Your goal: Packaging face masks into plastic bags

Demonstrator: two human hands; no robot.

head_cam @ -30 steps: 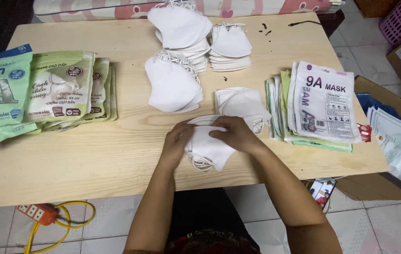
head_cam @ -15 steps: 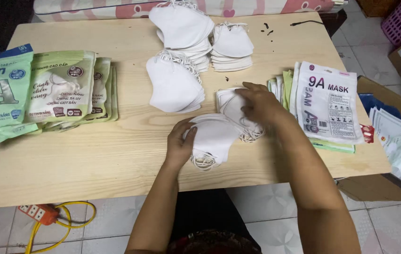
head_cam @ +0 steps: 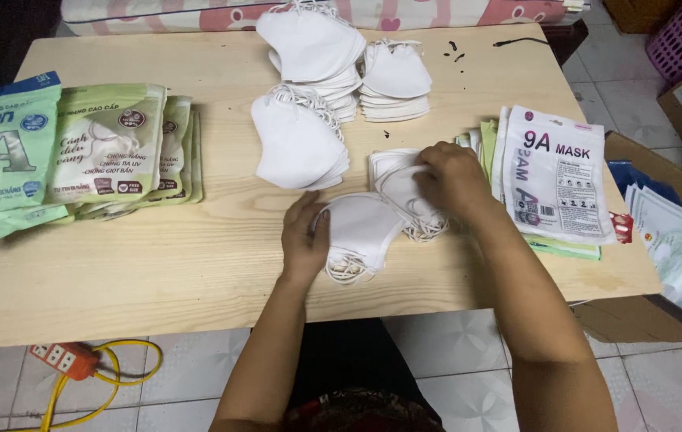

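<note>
Leftmost on the pale wooden table (head_cam: 157, 264): a flat teal-and-blue plastic pouch (head_cam: 1, 152), rectangular, partly cut by the frame edge, lying over a second one of the same colour. Just right of it, a fanned pile of light green rectangular pouches (head_cam: 117, 148) with a white mask pictured on the top one. Below the table edge, on the tiled floor, an orange power strip (head_cam: 65, 360) with a yellow looped cable.

Centre: three stacks of white folded fabric masks (head_cam: 301, 144), ear loops showing at their upper edges; one stack nearer the person, two at the far edge.

Left hand (head_cam: 305, 236): flat, fingers spread and pressed down on the left edge of a small pile of white folded masks (head_cam: 365, 232) near the front table edge. Pile's long axis runs roughly front-left to back-right; rounded fold toward the far right, bunched ear loops at the near end, toward the person.

Right hand (head_cam: 453, 180): fingers curled together on a second small pile of white masks (head_cam: 405, 188), just behind and touching the first pile. Whether it pinches a single mask cannot be told.

Right: a white rectangular pouch with purple print (head_cam: 557, 184), upright to the viewer, on top of a stack of green-edged pouches. Beyond the table edge, an open cardboard box (head_cam: 637, 160) with more pale pouches.
</note>
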